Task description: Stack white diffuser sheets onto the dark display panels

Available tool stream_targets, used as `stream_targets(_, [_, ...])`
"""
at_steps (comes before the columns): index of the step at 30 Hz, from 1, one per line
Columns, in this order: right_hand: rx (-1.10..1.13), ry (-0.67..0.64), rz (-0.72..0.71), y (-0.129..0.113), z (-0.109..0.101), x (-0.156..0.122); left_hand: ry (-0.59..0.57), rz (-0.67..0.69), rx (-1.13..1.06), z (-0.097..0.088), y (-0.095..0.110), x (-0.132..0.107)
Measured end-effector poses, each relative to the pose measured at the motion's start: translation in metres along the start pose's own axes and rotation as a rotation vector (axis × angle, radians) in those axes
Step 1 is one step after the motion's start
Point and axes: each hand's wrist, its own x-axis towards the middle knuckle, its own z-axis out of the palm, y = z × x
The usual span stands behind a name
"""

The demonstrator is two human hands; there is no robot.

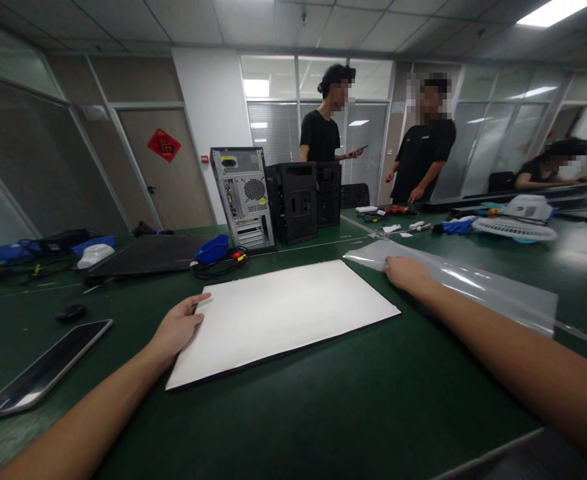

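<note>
A flat white panel [283, 320] with a thin dark edge lies in front of me. My left hand [179, 327] grips its left side, with a thumb and finger showing over the white face; the other fingers are partly hidden. To the right of the panel, my right hand [406, 273] pinches the near edge of a clear, glossy plastic sheet [493, 288]. The sheet reaches out to the right beyond my forearm, apart from the panel except near its far right corner, where I cannot tell if they touch.
On the green table [323, 413] stand computer cases [243, 200] at the back. A framed screen [43, 367] and a mouse [71, 313] lie left. A blue tray [212, 249] and cables sit behind the panel. Blue gloves [456, 225] lie right. Two people [321, 137] stand beyond the table.
</note>
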Motion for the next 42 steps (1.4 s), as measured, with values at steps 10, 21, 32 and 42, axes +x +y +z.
stream_targets(10, [0.057, 0.250, -0.161, -0.041, -0.025, -0.025, -0.037, -0.005, -0.032, -0.003, -0.006, 0.005])
stream_targets(21, [0.343, 0.155, -1.000, -0.111, -0.036, -0.081, -0.025, 0.010, 0.004, -0.004, -0.006, 0.005])
stream_targets(32, [0.299, 0.077, -0.811, -0.096, -0.032, -0.064, -0.014, -0.012, 0.004, 0.000, 0.000, 0.000])
stream_targets(42, [0.116, 0.096, -0.481, -0.068, -0.024, -0.042, 0.007, 0.006, 0.029, 0.000, 0.002, -0.001])
